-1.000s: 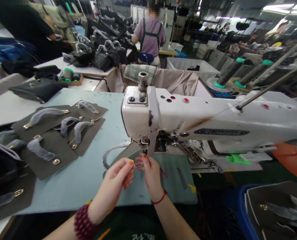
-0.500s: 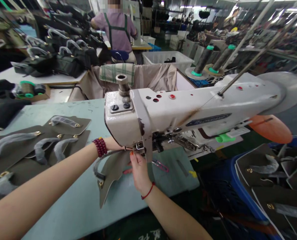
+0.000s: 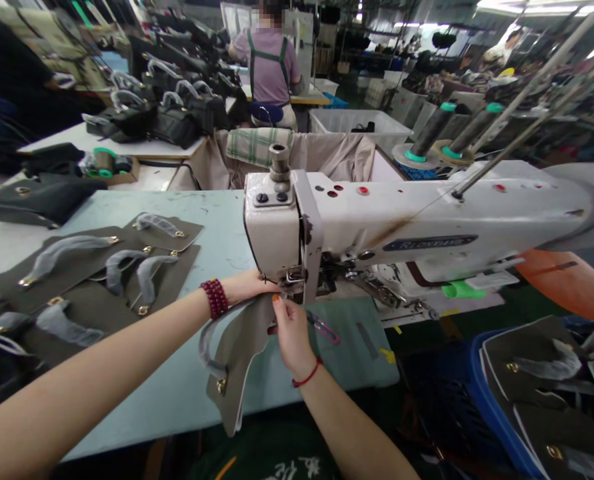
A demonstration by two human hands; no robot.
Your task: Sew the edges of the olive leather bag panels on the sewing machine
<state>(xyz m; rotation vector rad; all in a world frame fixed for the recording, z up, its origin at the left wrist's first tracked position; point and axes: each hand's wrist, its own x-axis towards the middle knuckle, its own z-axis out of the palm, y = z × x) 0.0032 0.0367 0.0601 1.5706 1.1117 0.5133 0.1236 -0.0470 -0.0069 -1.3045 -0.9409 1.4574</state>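
Over the tabletop (image 3: pixel 161 400), a leather panel (image 3: pixel 239 360) was pinched by the right hand (image 3: pixel 293 337) at six o'clock from the sewing machine head (image 3: pixel 271 233); the grip of the left hand (image 3: pixel 247 287) could not be told.

Sewing machine head (image 3: pixel 271 230) hiding fingertips of left hand (image 3: pixel 247 287); near-right picture edge cutting off blue crate (image 3: pixel 481 393).
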